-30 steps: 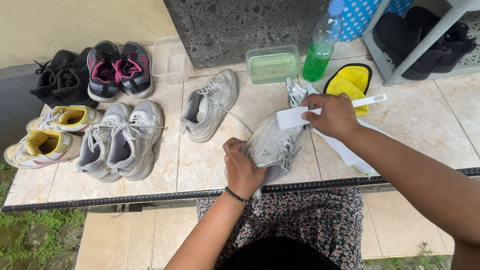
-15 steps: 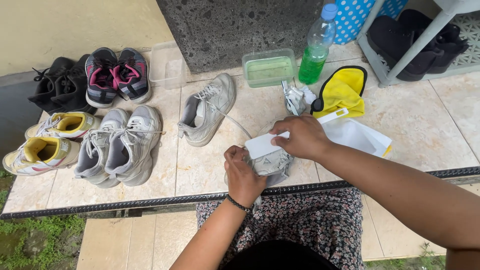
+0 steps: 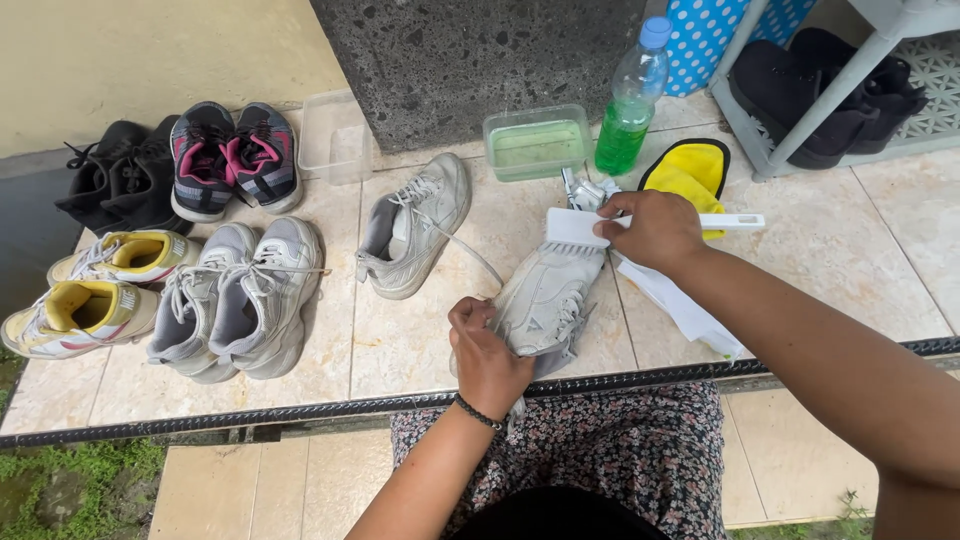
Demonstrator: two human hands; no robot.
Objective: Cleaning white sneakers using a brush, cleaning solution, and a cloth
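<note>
My left hand point(image 3: 485, 352) grips the heel end of a pale grey sneaker point(image 3: 545, 297) that lies on the tiled ledge point(image 3: 400, 340). My right hand point(image 3: 655, 230) holds a white brush point(image 3: 580, 228) by its long handle, bristles down on the toe of that sneaker. The matching grey sneaker point(image 3: 415, 237) lies to the left, its lace trailing toward the held shoe.
A green-tinted tub of liquid point(image 3: 537, 143), a bottle of green liquid point(image 3: 630, 100) and a yellow cloth point(image 3: 690, 172) sit behind the shoe. White paper point(image 3: 685, 310) lies under my right forearm. Several pairs of shoes fill the left; a rack point(image 3: 800, 130) holds black shoes at right.
My right hand slid the brush back along the sneaker toward me, then forward again to the toe. My left hand kept its grip on the shoe.
</note>
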